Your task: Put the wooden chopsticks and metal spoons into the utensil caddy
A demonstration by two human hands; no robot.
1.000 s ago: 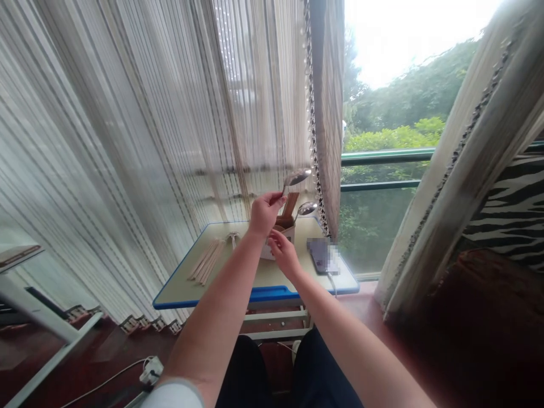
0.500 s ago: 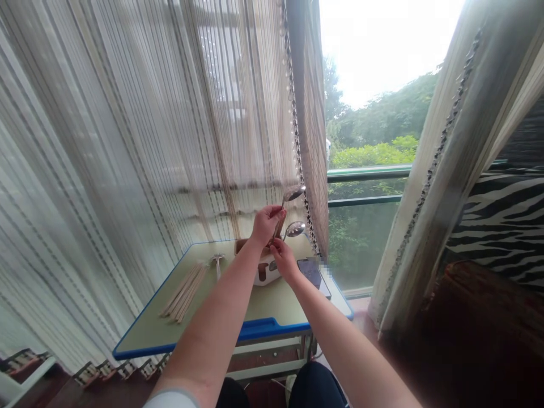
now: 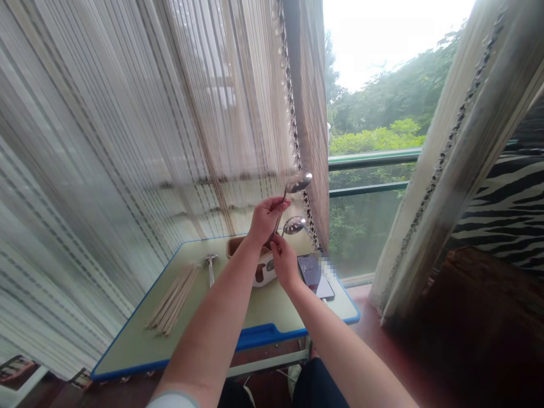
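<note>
My left hand is closed around the handle of a metal serving spoon, its bowl raised up and to the right. Just below, my right hand has its fingers pinched at the lower part of that handle. Behind the right hand a slotted spoon sticks up, its lower handle hidden; whether the fingers also touch it I cannot tell. Under both hands stands a white and brown utensil holder with cut-outs in its side, partly covered by my forearms.
On the blue-edged table, a bundle of chopsticks and another metal utensil lie to the left. A phone lies right of the holder. Striped curtains hang behind, beside a window with a railing.
The serving spoon has risen slightly and turned, showing more of its bowl. Both hands keep nearly the same place over the holder. The view has shifted a little.
</note>
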